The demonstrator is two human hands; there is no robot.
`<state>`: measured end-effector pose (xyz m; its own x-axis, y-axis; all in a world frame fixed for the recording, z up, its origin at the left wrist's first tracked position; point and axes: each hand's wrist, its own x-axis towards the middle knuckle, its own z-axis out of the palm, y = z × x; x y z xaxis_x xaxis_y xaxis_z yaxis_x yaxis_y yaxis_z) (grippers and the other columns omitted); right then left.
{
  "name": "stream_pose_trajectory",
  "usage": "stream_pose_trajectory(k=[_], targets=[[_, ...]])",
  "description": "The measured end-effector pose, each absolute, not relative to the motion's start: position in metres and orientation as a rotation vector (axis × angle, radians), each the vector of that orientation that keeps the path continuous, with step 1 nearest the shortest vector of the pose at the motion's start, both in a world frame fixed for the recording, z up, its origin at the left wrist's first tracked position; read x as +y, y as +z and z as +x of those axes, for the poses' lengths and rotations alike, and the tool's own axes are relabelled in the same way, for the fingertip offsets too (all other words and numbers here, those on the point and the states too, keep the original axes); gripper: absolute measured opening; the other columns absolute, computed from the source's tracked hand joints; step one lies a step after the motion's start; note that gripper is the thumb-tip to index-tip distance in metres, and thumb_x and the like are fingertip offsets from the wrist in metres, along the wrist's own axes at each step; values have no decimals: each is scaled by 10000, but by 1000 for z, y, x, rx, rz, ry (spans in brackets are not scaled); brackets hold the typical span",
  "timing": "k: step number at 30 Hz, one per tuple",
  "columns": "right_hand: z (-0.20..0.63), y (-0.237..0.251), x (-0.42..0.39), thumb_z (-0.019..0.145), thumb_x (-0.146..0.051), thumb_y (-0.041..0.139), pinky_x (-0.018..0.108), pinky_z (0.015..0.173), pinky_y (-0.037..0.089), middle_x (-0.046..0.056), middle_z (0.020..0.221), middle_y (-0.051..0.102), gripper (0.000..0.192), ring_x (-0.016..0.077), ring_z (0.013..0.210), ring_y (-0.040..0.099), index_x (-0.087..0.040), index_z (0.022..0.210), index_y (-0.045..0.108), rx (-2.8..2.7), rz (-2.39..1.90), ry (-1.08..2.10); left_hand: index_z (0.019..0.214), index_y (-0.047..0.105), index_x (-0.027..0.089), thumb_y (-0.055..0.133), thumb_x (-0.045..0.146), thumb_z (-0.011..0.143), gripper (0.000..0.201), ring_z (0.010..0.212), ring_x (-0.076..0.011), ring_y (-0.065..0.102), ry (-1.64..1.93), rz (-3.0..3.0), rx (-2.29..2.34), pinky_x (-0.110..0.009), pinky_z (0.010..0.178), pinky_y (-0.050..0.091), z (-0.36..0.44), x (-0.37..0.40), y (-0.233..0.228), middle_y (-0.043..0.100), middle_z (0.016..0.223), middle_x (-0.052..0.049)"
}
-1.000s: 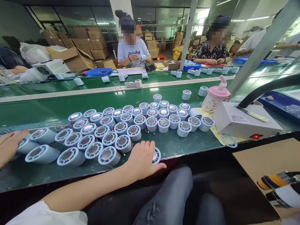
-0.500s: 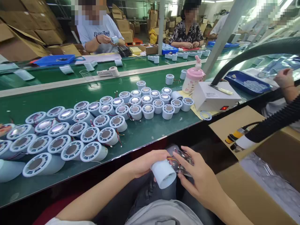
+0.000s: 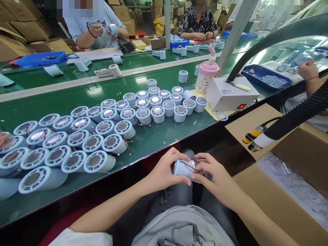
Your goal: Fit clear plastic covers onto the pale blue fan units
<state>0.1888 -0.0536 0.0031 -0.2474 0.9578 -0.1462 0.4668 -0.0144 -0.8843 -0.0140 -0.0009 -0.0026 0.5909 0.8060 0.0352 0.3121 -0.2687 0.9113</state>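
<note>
Hands round cyl. unit, lap-level

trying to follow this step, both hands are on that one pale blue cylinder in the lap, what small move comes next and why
Probably tuck the loose red wires into the cylinder. The left hand grips its near end, the right hand pinches the far end, where a clear part seems to sit, and the wires lie outside across the shell.

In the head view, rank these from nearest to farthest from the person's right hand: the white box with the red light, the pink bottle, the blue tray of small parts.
From the right hand:
1. White box with the red light, on the belt's near edge, up and right.
2. Pink bottle, just behind the box, to its left.
3. Blue tray of small parts, farther right, beyond the box.
</note>
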Motion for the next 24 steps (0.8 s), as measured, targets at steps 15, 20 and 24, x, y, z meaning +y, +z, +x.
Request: stream_pose_trajectory(k=[15,20,24], targets=[[198,-10,-49,785,-453,701,301,692,541,70,1002,590,362,206,879,598,-168,585,602,-1090,-1302,1473,1302,547,254,814,371,653,711,1155,-268,578,467,1772,647,-421,978,488,-17,8,-21,603,1256,-106],[206,-17,-53,742,-404,775,420,886,542,91,1241,621,213,290,1109,598,-230,859,738,-1249,-1182,1451,1279,531,208,812,268,664,679,1081,-239,635,512,1334,685,-377,914,534,-13,0,-21,625,1237,-107],[207,-15,-65,784,-300,758,453,1046,419,64,1395,528,339,294,1270,490,-295,1115,686,-1656,-1204,1135,1254,526,196,805,256,677,643,1069,-225,641,558,1162,688,-365,923,529,-11,-9,-17,639,1221,-107]])
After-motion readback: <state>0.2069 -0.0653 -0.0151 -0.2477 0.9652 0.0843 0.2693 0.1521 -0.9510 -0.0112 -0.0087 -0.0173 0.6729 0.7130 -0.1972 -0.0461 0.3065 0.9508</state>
